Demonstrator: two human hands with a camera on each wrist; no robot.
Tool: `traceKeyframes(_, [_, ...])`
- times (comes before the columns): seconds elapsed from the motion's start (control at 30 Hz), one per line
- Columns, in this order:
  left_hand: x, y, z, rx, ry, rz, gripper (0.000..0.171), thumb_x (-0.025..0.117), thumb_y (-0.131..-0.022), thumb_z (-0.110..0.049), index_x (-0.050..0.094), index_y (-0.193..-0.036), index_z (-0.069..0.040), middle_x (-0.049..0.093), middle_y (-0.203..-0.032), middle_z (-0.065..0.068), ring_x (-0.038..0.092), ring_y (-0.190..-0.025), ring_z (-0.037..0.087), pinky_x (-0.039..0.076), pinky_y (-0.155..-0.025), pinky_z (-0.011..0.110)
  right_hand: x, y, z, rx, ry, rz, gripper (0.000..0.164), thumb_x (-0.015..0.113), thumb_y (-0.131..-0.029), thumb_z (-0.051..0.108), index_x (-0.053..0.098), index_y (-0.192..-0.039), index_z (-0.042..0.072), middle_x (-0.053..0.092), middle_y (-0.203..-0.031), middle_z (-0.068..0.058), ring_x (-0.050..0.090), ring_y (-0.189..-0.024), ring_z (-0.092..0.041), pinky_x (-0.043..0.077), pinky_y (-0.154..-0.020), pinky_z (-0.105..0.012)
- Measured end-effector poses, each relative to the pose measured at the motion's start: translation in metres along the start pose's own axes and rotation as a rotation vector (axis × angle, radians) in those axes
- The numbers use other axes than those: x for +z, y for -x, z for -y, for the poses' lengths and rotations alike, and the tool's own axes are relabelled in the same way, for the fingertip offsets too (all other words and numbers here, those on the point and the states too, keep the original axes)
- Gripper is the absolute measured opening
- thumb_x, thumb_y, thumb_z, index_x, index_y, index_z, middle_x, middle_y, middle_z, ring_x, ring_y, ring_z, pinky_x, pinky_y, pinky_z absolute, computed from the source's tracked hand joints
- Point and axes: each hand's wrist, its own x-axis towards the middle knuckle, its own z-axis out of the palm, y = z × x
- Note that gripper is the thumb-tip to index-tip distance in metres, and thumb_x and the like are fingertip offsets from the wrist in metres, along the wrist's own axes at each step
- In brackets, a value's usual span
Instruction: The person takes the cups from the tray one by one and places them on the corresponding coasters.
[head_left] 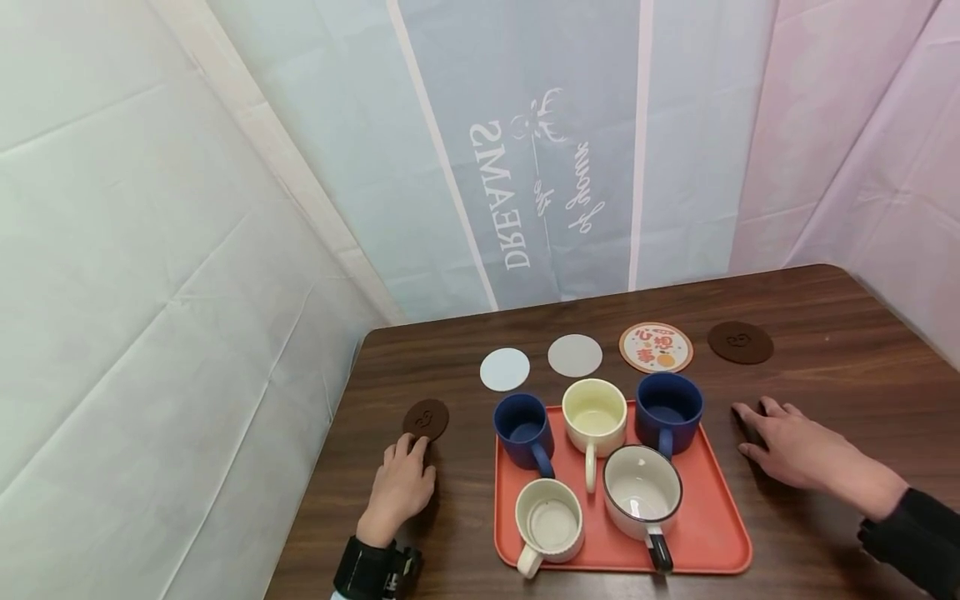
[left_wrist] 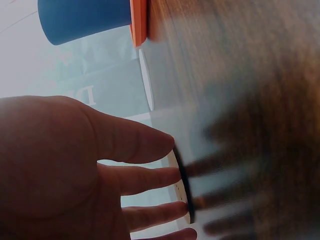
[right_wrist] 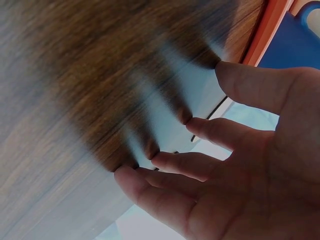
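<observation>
Toward the left side of a dark brown wood-grain table (head_left: 825,333), a round dark brown coaster with a small line design (head_left: 426,417) is lying flat. The left hand (head_left: 400,483) is touching the near edge of this coaster with its fingertips, its fingers lying loosely extended and slightly apart, not closing around anything. To the right, a red-orange rectangular tray (head_left: 708,504) is bearing five mugs. A small dark blue mug (head_left: 523,442), a pale yellow mug (head_left: 595,417) and a larger dark blue mug (head_left: 667,412) are standing along its far side; a cream mug (head_left: 550,521) and a white mug with a black rim and black-tipped handle (head_left: 642,496) are standing nearer. Beyond the tray, a plain white disc (head_left: 505,369), a light grey disc (head_left: 575,356), an orange-rimmed disc with printed characters (head_left: 656,347) and a second dark brown disc (head_left: 740,342) are lying in a row. Right of the tray, the right hand (head_left: 798,450) is resting its fingertips on the tabletop, fingers spreading wide and holding nothing. Behind the table, a grey-blue cloth with mirrored white lettering (head_left: 555,50) is hanging.
</observation>
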Motion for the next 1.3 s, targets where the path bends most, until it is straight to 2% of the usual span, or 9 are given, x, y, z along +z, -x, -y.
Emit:
traceKeyframes(0.33, [0.0, -0.012, 0.0, 0.032, 0.011, 0.024, 0.043, 0.058, -0.105, -0.01, 0.057, -0.148, -0.003, 0.044, -0.151, 0.029, 0.043, -0.135, 0.056, 0.042, -0.097, 0.07, 0.0, 0.001, 0.0, 0.005, 0.0, 0.003, 0.061, 0.077, -0.094, 0.026, 0.055, -0.137, -0.012, 0.042, -0.134, -0.051, 0.045, -0.12, -0.067, 0.046, -0.085, -0.074])
traceKeyframes(0.53, [-0.001, -0.026, -0.003, 0.022, 0.056, 0.068, 0.046, 0.056, -0.106, -0.01, 0.055, -0.151, -0.005, 0.041, -0.155, 0.028, 0.04, -0.138, 0.057, 0.037, -0.099, 0.075, -0.003, 0.0, 0.002, 0.008, 0.004, 0.007, 0.062, 0.077, -0.094, 0.026, 0.055, -0.138, -0.012, 0.042, -0.134, -0.05, 0.045, -0.121, -0.067, 0.046, -0.085, -0.074])
traceKeyframes(0.9, [-0.002, -0.047, -0.004, 0.005, 0.06, 0.14, 0.05, 0.054, -0.106, -0.011, 0.05, -0.155, -0.006, 0.035, -0.164, 0.024, 0.035, -0.145, 0.056, 0.034, -0.099, 0.08, -0.001, 0.001, 0.003, 0.032, -0.005, 0.038, 0.063, 0.076, -0.096, 0.026, 0.054, -0.139, -0.012, 0.039, -0.136, -0.052, 0.043, -0.123, -0.068, 0.044, -0.088, -0.076])
traceKeyframes(1.1, [-0.002, -0.049, -0.007, 0.011, 0.094, 0.204, 0.057, 0.05, -0.106, -0.007, 0.039, -0.161, -0.006, 0.02, -0.17, 0.027, 0.024, -0.151, 0.055, 0.029, -0.102, 0.082, 0.0, 0.003, 0.002, 0.022, -0.013, 0.031, 0.062, 0.076, -0.095, 0.026, 0.054, -0.139, -0.012, 0.04, -0.136, -0.052, 0.042, -0.124, -0.069, 0.044, -0.087, -0.075])
traceKeyframes(1.3, [-0.001, -0.05, -0.014, 0.008, 0.091, 0.201, 0.052, 0.052, -0.109, -0.015, 0.043, -0.16, -0.009, 0.022, -0.165, 0.027, 0.024, -0.15, 0.054, 0.028, -0.097, 0.086, -0.001, 0.001, 0.001, 0.019, -0.003, 0.023, 0.063, 0.076, -0.095, 0.027, 0.054, -0.139, -0.012, 0.04, -0.137, -0.051, 0.042, -0.123, -0.068, 0.045, -0.087, -0.075])
